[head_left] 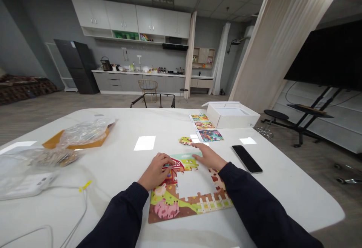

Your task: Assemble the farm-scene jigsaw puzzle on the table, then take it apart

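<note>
A farm-scene jigsaw puzzle (pixel 165 208) lies flat on the white table in front of me, with a gap in its middle where bare tabletop shows. My left hand (pixel 156 169) rests on its upper left part, over the red barn, fingers bent and thumb a little apart. Above the upper right part is my right hand (pixel 208 156), thumb and fingers spread, with nothing visible between them. Its fingertips come close to a few loose puzzle pieces (pixel 185 140) beyond the top edge. Part of the puzzle's right side is hidden by my right hand and sleeve.
Printed picture cards (pixel 209 135) lie beside an open white box (pixel 233 115) at the far right. A black phone (pixel 247 159) is right of the puzzle. On the left are plastic bags (pixel 85 131) on an orange sheet (pixel 52 139), a white power strip (pixel 26 185) and cables.
</note>
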Demonstrator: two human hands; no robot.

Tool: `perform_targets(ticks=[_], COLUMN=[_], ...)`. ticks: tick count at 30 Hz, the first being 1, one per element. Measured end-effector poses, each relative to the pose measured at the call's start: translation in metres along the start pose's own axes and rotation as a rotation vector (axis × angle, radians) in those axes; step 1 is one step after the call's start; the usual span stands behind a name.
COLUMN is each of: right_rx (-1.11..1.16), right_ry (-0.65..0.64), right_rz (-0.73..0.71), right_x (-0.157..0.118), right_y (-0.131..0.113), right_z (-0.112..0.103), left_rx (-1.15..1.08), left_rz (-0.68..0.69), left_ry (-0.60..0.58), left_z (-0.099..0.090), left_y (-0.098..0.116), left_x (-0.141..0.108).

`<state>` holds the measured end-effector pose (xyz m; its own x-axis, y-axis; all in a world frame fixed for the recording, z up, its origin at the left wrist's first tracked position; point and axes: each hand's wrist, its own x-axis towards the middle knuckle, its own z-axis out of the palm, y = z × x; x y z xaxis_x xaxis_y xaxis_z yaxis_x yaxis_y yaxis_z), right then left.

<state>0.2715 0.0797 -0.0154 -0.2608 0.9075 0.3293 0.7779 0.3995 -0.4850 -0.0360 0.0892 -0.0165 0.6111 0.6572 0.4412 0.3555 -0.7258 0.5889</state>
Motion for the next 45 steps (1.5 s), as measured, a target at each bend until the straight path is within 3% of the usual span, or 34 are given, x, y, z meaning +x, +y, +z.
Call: perform_targets(ticks=[5, 8, 18, 22, 25, 29, 33, 45], right_rx=[-0.099, -0.123, -0.155, -0.116, -0.014, 0.090, 0.095, 0.054], right_ry=[0.003, 0.001, 0.006, 0.110, 0.198, 0.144, 0.072, 0.007], right_rz=[0.078, 0.111, 0.040, 0.025, 0.063, 0.104, 0.062, -0.039], right_x=[0.061, 0.083, 0.088, 0.074, 0.042, -0.018, -0.056, -0.063], right_y=[0.013, 0.017, 0.014, 0.009, 0.009, 0.004, -0.009, -0.012], right_z=[0.017, 0.027, 0.021, -0.001, -0.021, -0.036, -0.031, -0.017], left_rx=[-0.006, -0.010, -0.001, 0.006, 0.014, 0.007, 0.008, 0.006], left_rz=[-0.009, -0.024, -0.024, -0.017, -0.004, 0.007, 0.006, 0.008], left_ry=[0.019, 0.030, 0.031, 0.021, 0.030, 0.035, 0.023, 0.024], left_z=[-0.001, -0.001, -0.001, -0.001, 0.002, 0.006, 0.006, 0.005], left_y=[0.001, -0.001, 0.001, -0.002, -0.007, -0.012, -0.012, -0.014], left_x=[-0.001, -0.001, 0.000, -0.001, -0.001, -0.002, -0.002, -0.003])
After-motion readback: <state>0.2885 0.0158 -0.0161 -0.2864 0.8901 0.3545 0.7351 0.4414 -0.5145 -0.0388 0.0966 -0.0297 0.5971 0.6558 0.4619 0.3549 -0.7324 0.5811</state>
